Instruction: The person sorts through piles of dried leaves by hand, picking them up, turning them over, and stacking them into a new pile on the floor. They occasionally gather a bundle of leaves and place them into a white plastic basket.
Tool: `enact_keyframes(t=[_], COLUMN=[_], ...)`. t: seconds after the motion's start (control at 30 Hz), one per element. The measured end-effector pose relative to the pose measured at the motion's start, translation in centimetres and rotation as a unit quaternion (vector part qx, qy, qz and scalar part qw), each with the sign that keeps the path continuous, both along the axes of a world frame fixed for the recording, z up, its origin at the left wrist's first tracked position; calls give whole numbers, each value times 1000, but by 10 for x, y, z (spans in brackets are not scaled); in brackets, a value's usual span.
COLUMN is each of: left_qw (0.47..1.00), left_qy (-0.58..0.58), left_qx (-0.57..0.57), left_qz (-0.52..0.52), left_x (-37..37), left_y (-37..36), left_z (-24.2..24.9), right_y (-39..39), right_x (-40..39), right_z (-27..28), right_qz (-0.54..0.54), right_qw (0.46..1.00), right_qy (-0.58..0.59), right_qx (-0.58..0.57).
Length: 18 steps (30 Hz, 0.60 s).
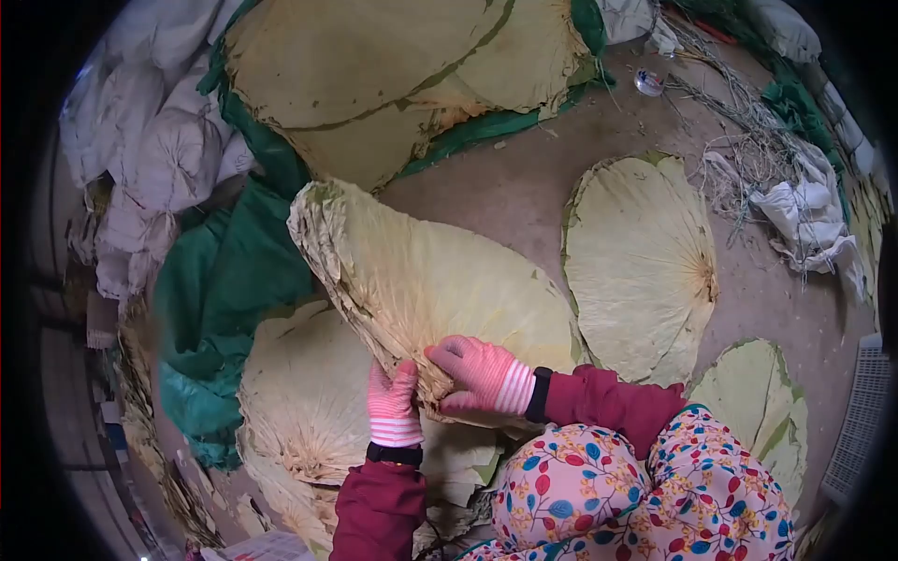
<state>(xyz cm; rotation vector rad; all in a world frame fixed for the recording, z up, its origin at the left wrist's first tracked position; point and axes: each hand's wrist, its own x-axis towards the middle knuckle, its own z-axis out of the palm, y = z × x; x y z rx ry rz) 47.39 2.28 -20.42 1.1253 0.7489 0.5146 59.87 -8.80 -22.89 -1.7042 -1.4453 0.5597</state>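
A large dried lotus leaf (pixel 468 280), pale green with a brown, wrinkled edge, is held up in front of me. My left hand (pixel 393 402), in a pink striped glove, is closed on the crumpled edge at its lower left. Close beside it, my right hand (pixel 479 374), gloved alike, grips the same gathered part with bent fingers. The fingertips are partly hidden by the folds. Under my hands lies a pile of similar leaves (pixel 299 411), partly covered by the held one.
Another leaf (pixel 641 266) lies flat on the floor to the right, and one more (pixel 753 402) is near my knee. A leaf stack (pixel 374 75) sits on green cloth ahead. White sacks (pixel 168 150) line the left. Tangled twine (pixel 758 168) and a plastic crate (pixel 856 416) are at the right.
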Motion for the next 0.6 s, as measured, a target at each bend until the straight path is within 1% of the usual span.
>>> enact_keyframes(t=[0.03,0.13,0.23,0.27,0.37,0.4,0.47,0.53,0.57,0.6], left_qw=[1000,1000,999,998,992,991,991,989,981,970], left_qy=[5,6,-16,-23,56,43,60,92,139,187], left_qx=[-1,-19,-24,-22,-3,15,15,26,56,85], left_qz=[-6,-1,40,57,116,127,122,113,122,131], left_x=[-2,-5,-9,-13,-31,-32,-38,-54,-65,-76], left_y=[2,5,9,11,16,15,20,35,48,62], left_z=[-1,-3,-12,-17,-30,-31,-26,-29,-37,-47], right_y=[0,-1,3,4,-4,-5,-10,-21,-24,-27], right_x=[1,4,12,15,37,43,57,78,85,88], right_z=[1,-5,-7,-12,13,11,8,13,19,33], right_qz=[10,16,-20,-69,-192,-224,-291,-322,-338,-317], right_qw=[1000,999,996,991,973,966,945,934,928,933], right_qy=[-3,8,89,115,117,98,53,74,85,42], right_qx=[-10,46,7,8,57,86,141,136,134,167])
